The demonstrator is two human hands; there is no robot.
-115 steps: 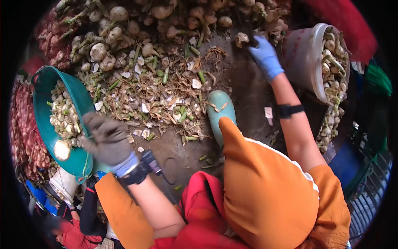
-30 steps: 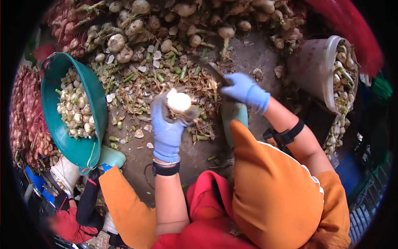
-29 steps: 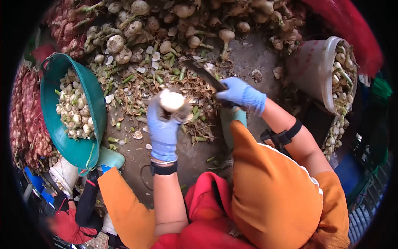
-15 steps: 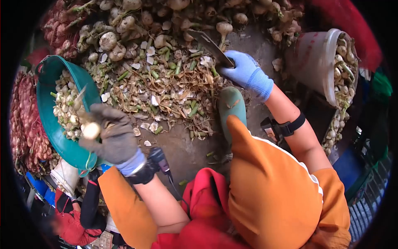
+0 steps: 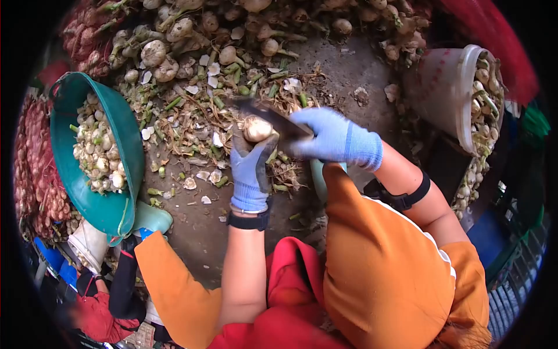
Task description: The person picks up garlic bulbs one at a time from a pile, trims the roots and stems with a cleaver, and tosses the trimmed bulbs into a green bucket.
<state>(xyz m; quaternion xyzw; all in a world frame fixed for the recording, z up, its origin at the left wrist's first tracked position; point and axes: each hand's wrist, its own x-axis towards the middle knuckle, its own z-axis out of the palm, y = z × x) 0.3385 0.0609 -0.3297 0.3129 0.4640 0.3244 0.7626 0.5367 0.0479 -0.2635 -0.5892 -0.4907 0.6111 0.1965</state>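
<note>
My left hand (image 5: 250, 168), in a blue glove with a dark grey palm, grips a pale garlic bulb (image 5: 256, 129) above the scraps. My right hand (image 5: 334, 135), in a light blue knitted glove, is closed round the handle of a broad dark knife (image 5: 273, 119). Motion blurs the knife, and its blade crosses over the top of the bulb; whether it touches cannot be made out. Beneath both hands lies a litter of cut stalks and dry peelings (image 5: 195, 131).
A green basin (image 5: 131, 145) of trimmed garlic tilts at left. Untrimmed garlic (image 5: 180, 29) is heaped along the far side. A white bucket (image 5: 436, 93) full of garlic leans at right. Red net sacks (image 5: 38, 168) stand far left. Another person (image 5: 104, 314) is at lower left.
My left hand has moved from the basin to the middle and now holds a bulb. The knife has come back toward me and left; the stemmed bulb by its blade has gone from that spot.
</note>
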